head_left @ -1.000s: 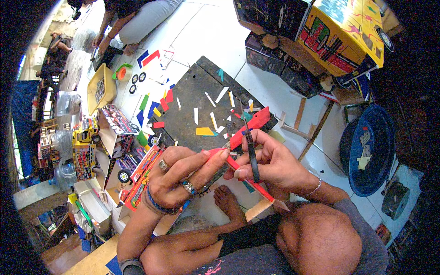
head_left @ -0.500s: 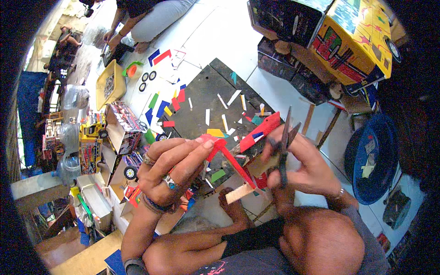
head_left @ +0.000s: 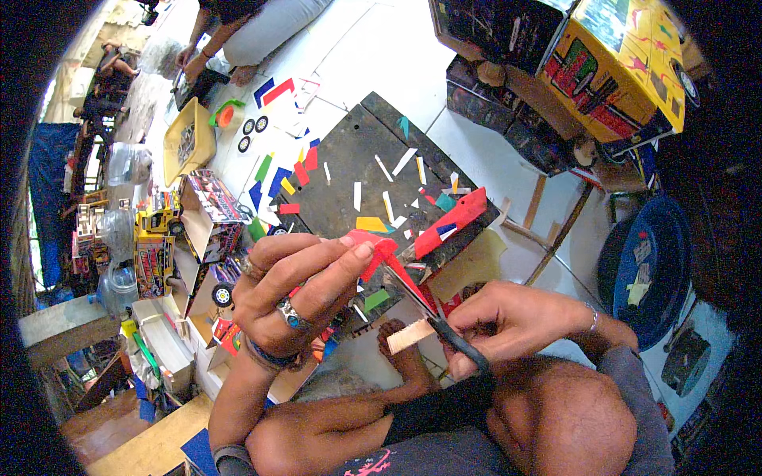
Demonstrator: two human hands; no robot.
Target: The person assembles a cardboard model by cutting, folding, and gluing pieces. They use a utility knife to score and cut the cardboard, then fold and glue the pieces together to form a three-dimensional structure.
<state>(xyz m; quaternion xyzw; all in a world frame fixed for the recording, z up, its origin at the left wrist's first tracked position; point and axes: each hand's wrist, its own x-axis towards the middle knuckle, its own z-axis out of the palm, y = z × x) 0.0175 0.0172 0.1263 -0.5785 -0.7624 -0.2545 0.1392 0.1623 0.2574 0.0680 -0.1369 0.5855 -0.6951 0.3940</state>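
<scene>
My left hand [head_left: 294, 289], with rings on its fingers, pinches a folded red sheet piece [head_left: 382, 251] above the dark board. In my right hand [head_left: 528, 321] is a pair of scissors [head_left: 468, 349] with black handles. Their blades point up and left and lie along the narrow red strip hanging from the piece. Close to the blades is a pale wooden block [head_left: 410, 336]; whether it is joined to the red piece I cannot tell. Another red piece [head_left: 452, 224] with a blue and white mark rests on the board's right edge.
White, yellow and teal scraps lie across the dark board [head_left: 333, 198]. A yellow tub [head_left: 208, 143], small wheels [head_left: 255, 125] and coloured cutouts are beyond it. Toy trucks and boxes stand at left; a large yellow toy vehicle [head_left: 615, 71] and blue basin [head_left: 607, 278] at right. Another person sits far left.
The scissors have swung down from upright, blades up, to lie against the red strip. My right hand has moved lower; my left hand keeps its hold, nearly in place.
</scene>
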